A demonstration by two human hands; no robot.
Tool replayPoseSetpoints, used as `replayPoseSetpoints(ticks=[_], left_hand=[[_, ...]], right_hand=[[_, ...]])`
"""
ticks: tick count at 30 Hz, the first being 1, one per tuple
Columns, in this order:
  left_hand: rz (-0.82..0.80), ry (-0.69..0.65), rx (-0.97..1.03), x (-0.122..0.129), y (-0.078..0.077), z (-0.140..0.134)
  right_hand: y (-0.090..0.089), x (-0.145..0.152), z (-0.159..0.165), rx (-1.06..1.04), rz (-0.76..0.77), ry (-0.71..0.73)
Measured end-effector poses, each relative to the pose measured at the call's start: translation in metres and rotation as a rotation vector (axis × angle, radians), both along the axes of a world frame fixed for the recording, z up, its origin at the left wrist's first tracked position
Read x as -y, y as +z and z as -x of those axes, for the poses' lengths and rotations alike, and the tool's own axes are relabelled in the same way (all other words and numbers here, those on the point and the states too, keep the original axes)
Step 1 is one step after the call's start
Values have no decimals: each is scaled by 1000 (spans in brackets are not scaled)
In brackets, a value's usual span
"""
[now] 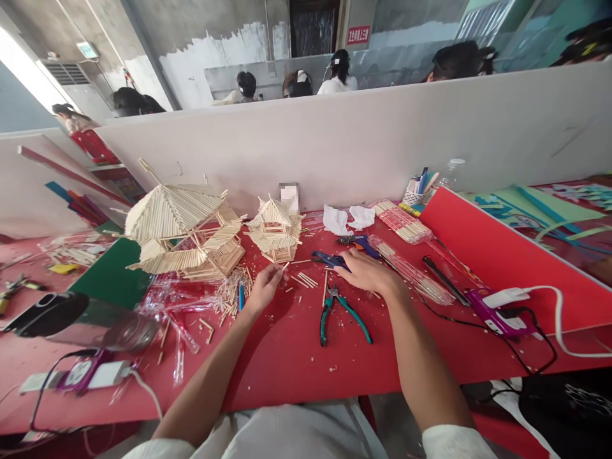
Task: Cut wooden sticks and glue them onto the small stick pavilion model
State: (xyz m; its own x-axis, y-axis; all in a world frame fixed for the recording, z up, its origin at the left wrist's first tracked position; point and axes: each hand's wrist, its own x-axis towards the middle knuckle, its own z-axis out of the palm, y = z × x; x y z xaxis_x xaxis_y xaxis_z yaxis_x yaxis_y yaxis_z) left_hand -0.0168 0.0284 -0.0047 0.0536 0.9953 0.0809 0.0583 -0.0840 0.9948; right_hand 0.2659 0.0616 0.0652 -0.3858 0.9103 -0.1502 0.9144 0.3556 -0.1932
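My left hand (266, 285) is closed, with a short thin wooden stick (285, 266) pinched between thumb and fingertips. My right hand (366, 271) grips the end of a dark blue tool (327, 259); the fingers cover part of it, so its exact kind is unclear. Just beyond the left fingertips stands a small pavilion model (275, 233) made of sticks. Several loose sticks (306, 279) lie between the hands. Pliers with green handles (342, 312) rest open on the red table, below the right hand. A blue glue gun (366, 244) lies behind the right hand.
A larger stick pavilion (179, 223) stands at left, near a blue pen (241, 295) and plastic wrappers (176, 296). A bottle (95, 322) lies further left. Bagged sticks (411, 271), a purple power strip (502, 312) and a red board (507, 255) are at right. People sit beyond the partition (335, 140).
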Motion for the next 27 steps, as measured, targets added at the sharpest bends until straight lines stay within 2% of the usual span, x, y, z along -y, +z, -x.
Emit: replayPoseSetpoints(ticks=[4,8,17,27], left_hand=[[33,-65,84,4,4,-6],[55,-122,123,9,9,-10],[53,-157,129,11,11,-12],[12,-111,63,12,9,-13]], right_hand=[[3,2,0,-269,46,158],[-3,3,10,-319,100,264],[-3,4,25,-359,111,295],[-3,7,29,-385,106,297]])
